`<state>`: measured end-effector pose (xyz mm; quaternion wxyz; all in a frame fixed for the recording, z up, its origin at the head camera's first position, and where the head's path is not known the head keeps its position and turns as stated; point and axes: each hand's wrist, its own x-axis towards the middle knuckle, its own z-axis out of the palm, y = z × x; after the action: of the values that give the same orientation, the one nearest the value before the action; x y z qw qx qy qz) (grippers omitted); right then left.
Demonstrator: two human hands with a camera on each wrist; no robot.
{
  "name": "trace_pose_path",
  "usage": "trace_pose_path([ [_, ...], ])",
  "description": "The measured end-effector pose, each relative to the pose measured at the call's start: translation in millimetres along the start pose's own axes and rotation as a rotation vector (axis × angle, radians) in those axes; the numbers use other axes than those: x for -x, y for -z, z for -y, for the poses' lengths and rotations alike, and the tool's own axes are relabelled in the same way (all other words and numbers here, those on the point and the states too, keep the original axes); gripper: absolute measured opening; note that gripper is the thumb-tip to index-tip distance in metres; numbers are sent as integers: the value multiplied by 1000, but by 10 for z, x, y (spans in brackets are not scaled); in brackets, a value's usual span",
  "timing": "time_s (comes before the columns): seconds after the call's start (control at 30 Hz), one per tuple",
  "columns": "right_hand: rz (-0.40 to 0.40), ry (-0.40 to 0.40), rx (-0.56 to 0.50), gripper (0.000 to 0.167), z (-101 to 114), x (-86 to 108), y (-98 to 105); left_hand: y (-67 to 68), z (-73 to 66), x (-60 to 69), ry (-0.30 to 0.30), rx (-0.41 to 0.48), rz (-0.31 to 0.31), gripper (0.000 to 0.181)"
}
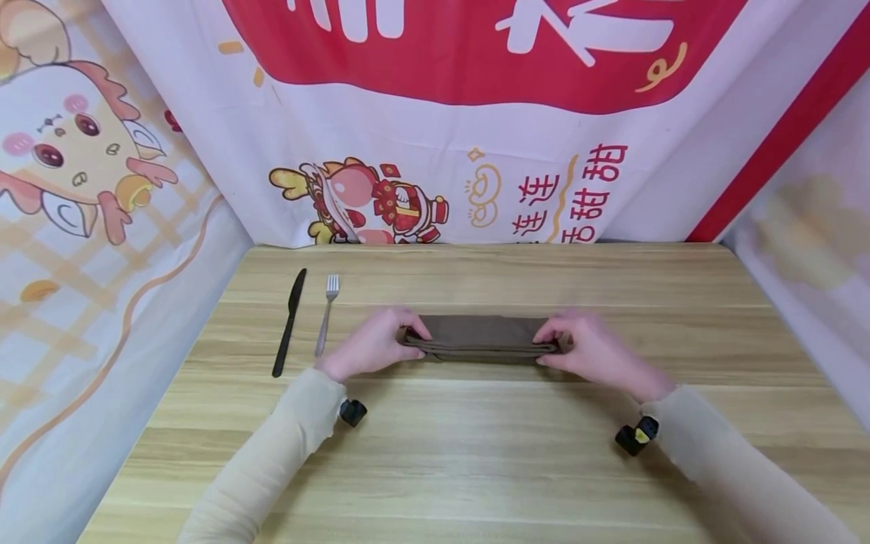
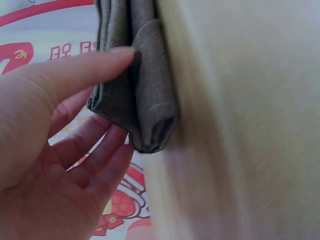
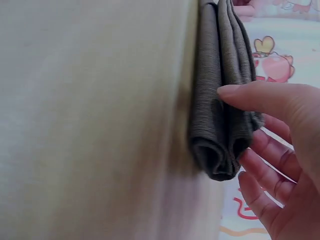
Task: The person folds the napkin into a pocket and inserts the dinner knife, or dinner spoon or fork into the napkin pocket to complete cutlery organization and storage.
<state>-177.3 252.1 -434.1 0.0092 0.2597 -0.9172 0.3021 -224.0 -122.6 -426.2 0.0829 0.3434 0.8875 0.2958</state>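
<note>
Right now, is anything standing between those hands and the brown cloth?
Nothing visible does: the left hand and right hand grip the folded brown cloth at opposite ends. The fork and knife lie apart from it, off to the left.

The person is wearing a pale cream top; its left sleeve (image 1: 272, 446) is creasing softly along the forearm, and its right sleeve (image 1: 737, 465) is likewise reaching the wrist. A small black boxy camera (image 1: 353, 412) is sitting beside the left cuff. A second black camera (image 1: 628, 440), beside the right cuff, is showing a yellow mark. The left hand (image 1: 381, 344) and right hand (image 1: 590, 344) are going bare.
</note>
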Motion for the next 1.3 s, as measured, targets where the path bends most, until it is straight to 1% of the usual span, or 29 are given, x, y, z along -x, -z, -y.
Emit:
trace_pose_path([
  [0.1, 9, 41, 32, 28, -25, 40, -60, -51, 14, 32, 2, -22, 11, 25],
  [0.23, 10, 79, 59, 27, -77, 68, -101, -76, 23, 53, -1, -10, 14, 23],
  [0.33, 26, 59, 20, 24, -116, 69, -94, -82, 25, 46, -1, 8, 9, 17],
  [0.47, 35, 7, -21, 20, -166, 36, -39, -87, 4, 5, 5, -4, -13, 11],
  [0.57, 22, -21, -19, 20, -185, 1, 18, -85, -22, -41, 0, -24, -48, 11],
  [0.7, 8, -15, -11, 18, -193, -36, 74, -76, -47, -104, -23, -43, -76, 14],
  [0.83, 15, -10, -4, 17, -204, -44, 83, -78, -49, -131, -31, -59, -44, 14],
  [1.0, 27, -3, -55, 13, -259, 0, 59, -85, 11, -87, -17, -29, -9, 15],
  [1.13, 23, -7, -97, 15, -294, 42, 48, -70, 55, -40, -25, -37, 8, 22],
  [1.23, 23, -30, -94, 13, -289, 57, 42, -50, 62, 1, -36, -42, 18, 28],
  [1.3, 11, -50, -86, 12, -271, 60, 54, -34, 56, 30, -23, -25, 23, 33],
])
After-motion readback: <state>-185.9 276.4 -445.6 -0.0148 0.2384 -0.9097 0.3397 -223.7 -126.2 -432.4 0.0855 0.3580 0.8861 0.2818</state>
